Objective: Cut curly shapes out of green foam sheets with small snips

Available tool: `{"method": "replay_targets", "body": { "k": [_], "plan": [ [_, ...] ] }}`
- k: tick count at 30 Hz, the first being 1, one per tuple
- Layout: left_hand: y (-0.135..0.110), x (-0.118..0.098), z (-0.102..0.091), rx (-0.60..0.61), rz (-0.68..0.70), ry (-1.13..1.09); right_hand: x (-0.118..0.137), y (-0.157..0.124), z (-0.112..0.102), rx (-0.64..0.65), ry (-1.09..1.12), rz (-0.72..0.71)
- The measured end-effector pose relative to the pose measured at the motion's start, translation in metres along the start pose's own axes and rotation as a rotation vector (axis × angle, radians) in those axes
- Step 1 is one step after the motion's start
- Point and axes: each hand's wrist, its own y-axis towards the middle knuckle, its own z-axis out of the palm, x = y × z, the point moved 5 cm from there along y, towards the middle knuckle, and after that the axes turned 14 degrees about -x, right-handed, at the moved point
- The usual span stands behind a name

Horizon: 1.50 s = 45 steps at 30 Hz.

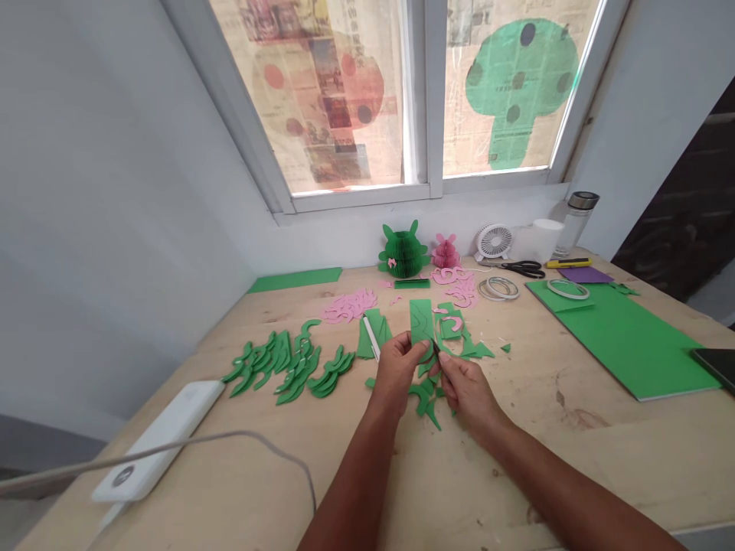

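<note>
- Our left hand (398,363), its forearm slanting in from the near side, pinches the green paper strip (421,314) between thumb and fingers, above the middle of the wood-grained worktop (230,490).
- Our right hand (468,379) angles in from the near right, fingers pinching a small dark tool (435,348) at the strip's right edge.
- We see curved outlines on the flat strip; wavy green cutouts (298,375) lie left.
- We cannot read the far window's newspaper (321,92).
</note>
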Motion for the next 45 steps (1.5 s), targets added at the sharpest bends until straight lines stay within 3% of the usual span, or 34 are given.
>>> {"method": "replay_targets", "body": {
  "k": [29,36,45],
  "plan": [
    [-0.0033,-0.002,0.0033,0.046,0.002,-0.017,0.0037,-0.0014,0.0,-0.01,-0.006,-0.016],
    [-0.0021,-0.0012,-0.0002,-0.013,-0.02,-0.054,0.0009,-0.0002,-0.0003,0.001,-0.015,-0.022],
    [-0.0011,-0.0031,0.0009,0.005,-0.034,-0.025,0.0033,-0.0011,0.0006,0.003,-0.02,-0.013]
  ]
}}
